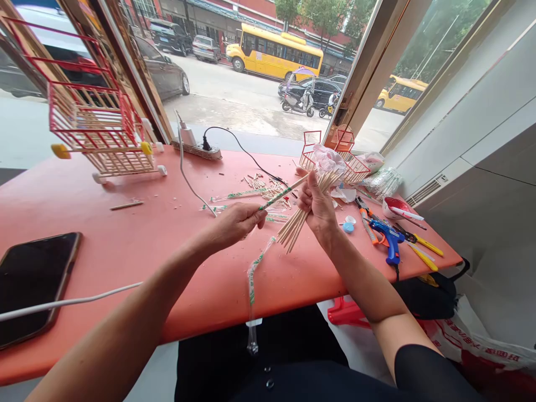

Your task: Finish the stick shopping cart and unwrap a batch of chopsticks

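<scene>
My right hand [319, 207] is closed around a bundle of thin wooden sticks [296, 223] held upright and slightly tilted over the pink table [125, 245]. My left hand [234, 223] pinches the lower end of a single wrapped stick [281, 194] that slants up toward the right hand. A long clear wrapper with green print [253, 279] lies on the table below the hands and hangs over the front edge. More wrapped sticks and short cut pieces [255, 187] are scattered just beyond the hands.
A red and wood toy shopping cart [94, 125] stands far left. A phone [31, 279] with a white cable lies near left. A power strip [196, 148] sits at the back. A blue glue gun [388, 237], pliers and small red baskets [349, 159] lie at the right.
</scene>
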Tool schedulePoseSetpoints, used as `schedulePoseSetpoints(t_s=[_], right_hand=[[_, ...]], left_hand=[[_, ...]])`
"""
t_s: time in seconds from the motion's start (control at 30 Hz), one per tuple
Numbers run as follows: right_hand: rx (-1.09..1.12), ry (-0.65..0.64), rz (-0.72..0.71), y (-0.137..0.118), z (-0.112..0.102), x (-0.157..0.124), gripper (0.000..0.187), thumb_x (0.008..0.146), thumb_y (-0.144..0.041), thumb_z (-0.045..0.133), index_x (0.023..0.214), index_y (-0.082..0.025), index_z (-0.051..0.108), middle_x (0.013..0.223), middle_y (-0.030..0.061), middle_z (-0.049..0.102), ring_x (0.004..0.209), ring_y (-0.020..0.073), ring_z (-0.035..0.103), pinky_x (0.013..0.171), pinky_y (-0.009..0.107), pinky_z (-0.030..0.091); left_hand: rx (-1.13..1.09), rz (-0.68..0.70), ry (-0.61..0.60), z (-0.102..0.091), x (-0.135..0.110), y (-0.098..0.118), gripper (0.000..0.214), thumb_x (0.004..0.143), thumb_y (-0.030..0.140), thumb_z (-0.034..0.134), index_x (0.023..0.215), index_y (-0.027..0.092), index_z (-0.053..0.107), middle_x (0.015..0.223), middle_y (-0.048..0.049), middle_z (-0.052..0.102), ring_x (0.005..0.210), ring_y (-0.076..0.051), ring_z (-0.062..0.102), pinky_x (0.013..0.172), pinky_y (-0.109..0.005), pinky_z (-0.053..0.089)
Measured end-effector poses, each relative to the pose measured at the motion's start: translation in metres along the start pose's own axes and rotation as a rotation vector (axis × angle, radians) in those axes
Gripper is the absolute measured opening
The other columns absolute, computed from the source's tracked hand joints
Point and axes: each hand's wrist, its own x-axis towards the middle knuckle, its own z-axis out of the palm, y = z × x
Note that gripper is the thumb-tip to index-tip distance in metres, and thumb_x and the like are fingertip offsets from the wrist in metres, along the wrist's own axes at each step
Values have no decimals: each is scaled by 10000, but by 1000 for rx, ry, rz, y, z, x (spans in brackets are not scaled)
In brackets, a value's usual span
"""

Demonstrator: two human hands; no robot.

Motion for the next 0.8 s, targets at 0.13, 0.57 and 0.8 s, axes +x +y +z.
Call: schedulePoseSetpoints(t_s=[0.13,0.57,0.8], right_hand=[[-33,98,-80,-10,-15,14,442,804,-647,901,907,-234,782,630,-101,235,557,100,146,472,320,178],[290,336,-376,-65,-120,62,287,1020,-386,735,779,-236,693,578,-105,314,450,54,247,418,220,259],[239,404,-307,-59,-120,69,331,973,-452,799,767,-247,641,547,-106,399,440,65,391,428,213,383]], left_hand=[[23,-4,-22,-6,0,-2,365,981,493,530,738,232,610,553,38,391,462,-138,397,478,-279,315],[-411,53,375,-48,2,-19,358,957,470,738,787,162,670,557,66,343,496,-91,363,510,-254,361],[-418,-39,312,-61,-5,-20,354,934,517,697,792,192,698,578,5,522,522,-146,496,566,-303,453]])
